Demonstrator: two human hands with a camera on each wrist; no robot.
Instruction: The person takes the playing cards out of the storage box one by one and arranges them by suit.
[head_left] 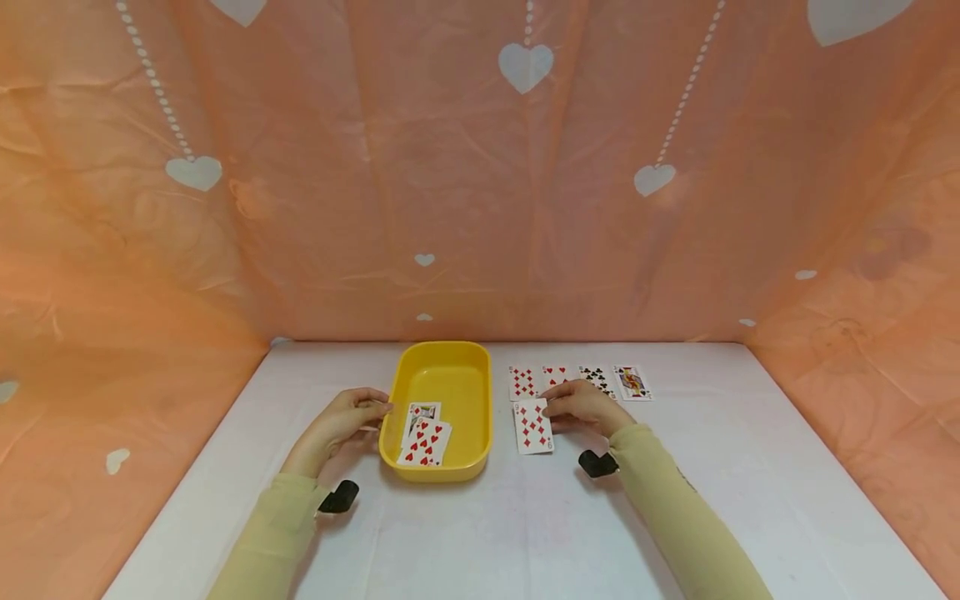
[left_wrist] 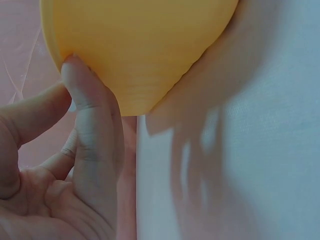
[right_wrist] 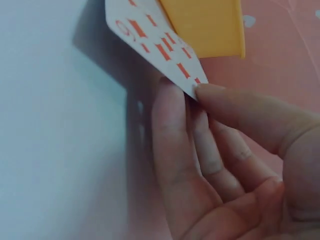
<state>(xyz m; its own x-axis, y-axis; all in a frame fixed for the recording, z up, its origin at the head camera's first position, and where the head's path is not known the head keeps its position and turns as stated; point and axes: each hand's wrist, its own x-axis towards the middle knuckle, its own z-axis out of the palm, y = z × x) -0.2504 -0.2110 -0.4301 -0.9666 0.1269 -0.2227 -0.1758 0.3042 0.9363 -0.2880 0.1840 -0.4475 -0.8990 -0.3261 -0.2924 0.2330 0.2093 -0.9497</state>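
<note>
Pinching nine of diamonds [head_left: 533, 427], right hand [head_left: 583, 406], "9" index readable

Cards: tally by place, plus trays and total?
Cards in the yellow tray: 2, a face card under a hearts card
Cards in the back row: 4
Card pinched by the right hand: 1, a diamonds card
Trays: 1
Total: 8

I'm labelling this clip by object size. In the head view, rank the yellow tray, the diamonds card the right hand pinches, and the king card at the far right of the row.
1. yellow tray, clearly largest.
2. diamonds card.
3. king card; it lies farther from the camera, so the two cards are probably alike in real size.
</note>
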